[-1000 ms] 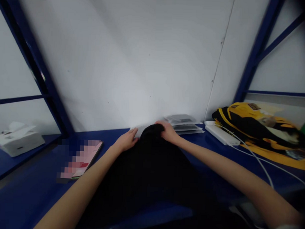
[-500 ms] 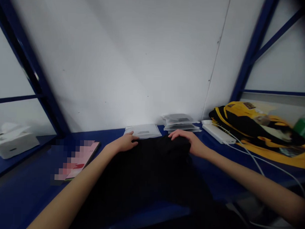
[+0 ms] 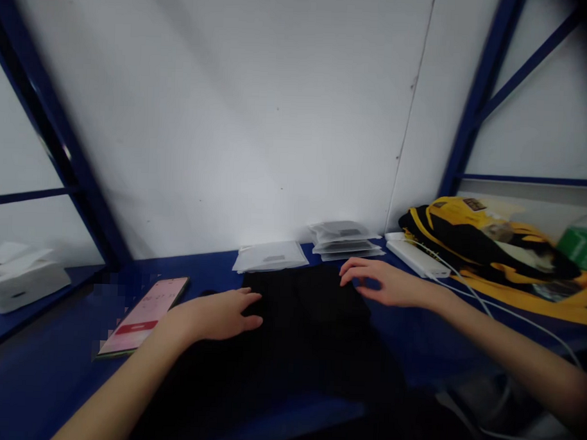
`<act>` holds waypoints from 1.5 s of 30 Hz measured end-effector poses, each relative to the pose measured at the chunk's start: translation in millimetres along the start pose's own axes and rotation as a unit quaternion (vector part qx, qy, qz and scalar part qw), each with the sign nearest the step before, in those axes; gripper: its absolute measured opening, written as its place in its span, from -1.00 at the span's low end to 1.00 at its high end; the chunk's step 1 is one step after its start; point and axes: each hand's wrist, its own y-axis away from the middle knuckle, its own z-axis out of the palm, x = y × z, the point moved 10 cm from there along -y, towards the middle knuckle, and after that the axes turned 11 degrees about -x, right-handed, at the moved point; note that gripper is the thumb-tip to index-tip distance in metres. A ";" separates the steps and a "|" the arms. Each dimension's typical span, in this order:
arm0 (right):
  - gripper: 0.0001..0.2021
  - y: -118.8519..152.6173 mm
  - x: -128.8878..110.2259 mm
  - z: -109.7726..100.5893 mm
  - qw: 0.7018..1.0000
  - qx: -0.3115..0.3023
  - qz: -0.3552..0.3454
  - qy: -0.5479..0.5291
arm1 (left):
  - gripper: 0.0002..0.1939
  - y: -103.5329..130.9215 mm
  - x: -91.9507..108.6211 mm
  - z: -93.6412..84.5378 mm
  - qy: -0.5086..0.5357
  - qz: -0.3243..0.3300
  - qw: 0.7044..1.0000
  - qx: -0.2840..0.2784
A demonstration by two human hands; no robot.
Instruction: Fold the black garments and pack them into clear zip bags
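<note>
Two hands (image 3: 220, 317), one black cloth (image 3: 305, 300), one phone (image 3: 143, 317), one tissue box (image 3: 24, 284). One yellow-and-black bag (image 3: 490, 243), one long white block (image 3: 417, 258), one green bottle (image 3: 581, 246); frosted packets (image 3: 271, 256), two groups, exact number unclear

A blue table (image 3: 47, 372) is carrying a black cloth (image 3: 307, 307). A phone (image 3: 146, 312) is lying on the left, screen up. Toward the back, a flat packet (image 3: 272, 256) and a packet stack (image 3: 345, 240) are resting near each other — with a white slab (image 3: 417, 258) and a black-and-yellow bag (image 3: 490, 243) sitting farther right.
</note>
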 end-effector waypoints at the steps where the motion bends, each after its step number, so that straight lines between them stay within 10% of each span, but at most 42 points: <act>1: -0.79 -2.4 -0.7 0.9 1.000 -0.005 0.000 -0.004 | -0.42 4.7 -1.8 4.3 0.002 0.005 1.000 0.006; 12: -0.91 -43.6 -44.4 -15.5 0.995 0.081 -0.030 -0.047 | -0.47 42.8 -12.5 25.5 0.028 -0.025 0.991 0.129; 18: -0.73 -63.3 -74.5 -4.3 0.956 0.076 -0.108 -0.261 | -0.52 38.2 5.2 27.7 0.049 0.010 0.986 0.156; 23: -0.79 -73.4 -50.2 12.0 0.977 0.017 -0.049 -0.206 | -0.41 40.8 15.4 21.9 0.094 0.081 0.977 0.171; 29: -0.82 -73.6 -13.3 60.1 0.990 -0.125 0.030 -0.058 | -0.49 36.9 1.7 12.1 0.048 -0.049 0.980 0.187; 35: -0.79 -64.2 4.0 71.3 0.976 -0.197 0.064 -0.065 | -0.58 21.8 60.7 -6.2 0.001 0.000 0.976 0.216; 40: -0.79 -59.1 14.1 74.9 0.965 -0.224 0.057 -0.124 | -0.53 20.0 134.4 2.6 -0.102 0.215 0.956 0.174; 45: -0.79 -58.0 13.8 74.9 0.961 -0.223 0.059 -0.150 | -0.70 14.6 135.3 9.7 -0.140 0.211 0.962 0.100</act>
